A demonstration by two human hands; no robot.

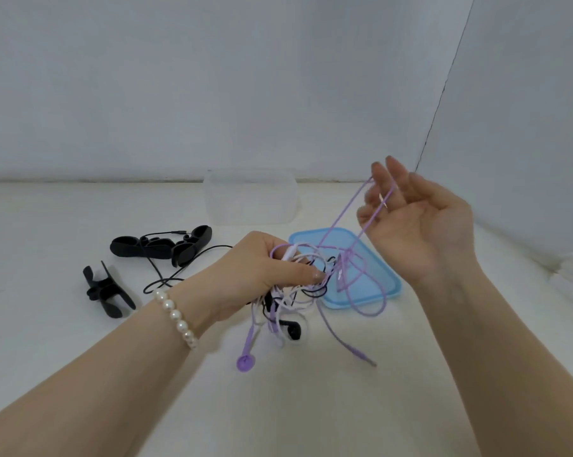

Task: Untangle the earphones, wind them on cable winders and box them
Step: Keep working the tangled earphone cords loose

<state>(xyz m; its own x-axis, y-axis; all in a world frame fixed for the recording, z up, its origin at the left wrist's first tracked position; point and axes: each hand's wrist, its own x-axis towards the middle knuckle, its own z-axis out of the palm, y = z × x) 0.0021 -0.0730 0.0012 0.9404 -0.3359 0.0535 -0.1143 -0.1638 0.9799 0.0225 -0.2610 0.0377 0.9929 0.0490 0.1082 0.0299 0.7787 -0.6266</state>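
Note:
My left hand [262,268] grips a tangled bunch of earphones [298,291] in purple, white and black, lifted above the table. A purple earbud [245,362] and a black earbud [293,331] hang below it, and a purple plug [360,354] dangles to the right. My right hand [410,219] is raised palm up to the right, fingers nearly straight. A loop of purple cable [351,206] is hooked over those fingers and stretches down to the bunch. Black cable winders lie to the left: a pile [161,245] and a single one [108,291].
A clear plastic box [250,199] stands at the back by the wall. Its blue lid [387,285] lies flat under the cables. A thin black cable [166,278] trails from the winder pile across the white table. White walls close the back and right.

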